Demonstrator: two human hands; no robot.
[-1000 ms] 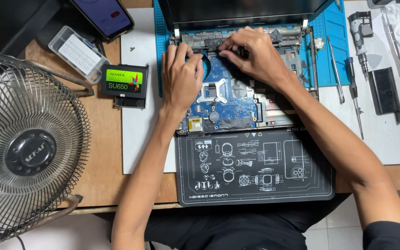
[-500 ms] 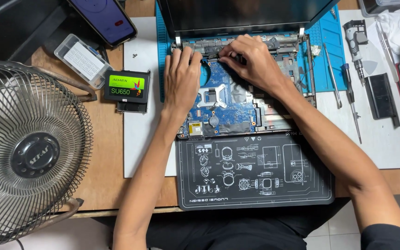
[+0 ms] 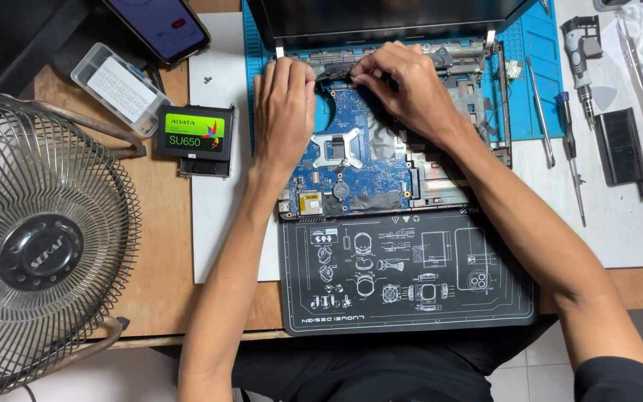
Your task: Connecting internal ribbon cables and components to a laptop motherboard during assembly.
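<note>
An opened laptop base (image 3: 455, 171) lies on a blue mat, its blue motherboard (image 3: 351, 160) bare. My left hand (image 3: 283, 112) rests flat on the board's left part, fingertips at the rear hinge edge. My right hand (image 3: 403, 85) pinches a small dark cable or connector (image 3: 334, 72) near that rear edge, between both hands. The laptop's screen (image 3: 381, 18) stands open behind them.
A black printed mat (image 3: 411, 272) lies in front of the laptop. A solid-state drive (image 3: 196, 134), a clear parts box (image 3: 119, 88) and a phone (image 3: 161, 26) sit left. A wire-guarded fan (image 3: 39, 246) fills the left edge. Screwdrivers (image 3: 571, 149) and a black part (image 3: 623, 145) lie right.
Both hands shifted slightly along the rear edge of the board; the right hand's fingers closed in on the small dark piece. The view moved a little.
</note>
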